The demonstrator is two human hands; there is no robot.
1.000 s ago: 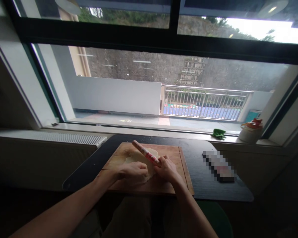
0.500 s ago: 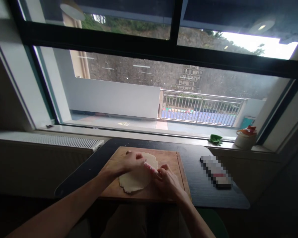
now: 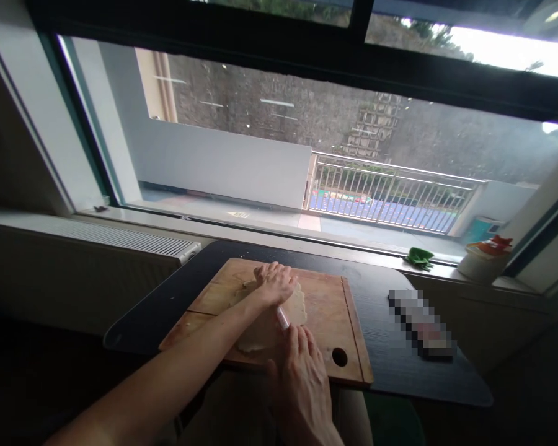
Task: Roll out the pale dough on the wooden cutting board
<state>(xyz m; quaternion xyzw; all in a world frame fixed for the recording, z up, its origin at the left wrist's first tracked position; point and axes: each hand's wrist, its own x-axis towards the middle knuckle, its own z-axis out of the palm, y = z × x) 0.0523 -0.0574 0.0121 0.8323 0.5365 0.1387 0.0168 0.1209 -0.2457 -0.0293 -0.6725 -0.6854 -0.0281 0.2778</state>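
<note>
On a wooden cutting board [image 3: 323,288] lies a thin, pale sheet of dough [image 3: 298,305] with a ragged edge, partly covered by my hands and left forearm. A slim rolling pin [image 3: 283,318], pale with pinkish marks, rests slantwise over the dough; only its middle stretch shows plainly. My left hand [image 3: 275,284] is closed over its far part, knuckles up. Nearer to me, my right hand [image 3: 302,359] bears down on the near end, fingers together and bent over it. Both palms and the pin's ends are hidden.
The board sits on a dark table [image 3: 372,310] with rounded corners. A blurred-out flat object [image 3: 421,325] lies at the table's right. On the windowsill are a green crumpled item [image 3: 418,257] and a white container [image 3: 483,263] with an orange top. A radiator [image 3: 134,241] stands left.
My view has tilted down and turned slightly. My right hand has come nearer to me and lies flatter over the pin; my left hand has moved onto its far part. The pin stands steeper.
</note>
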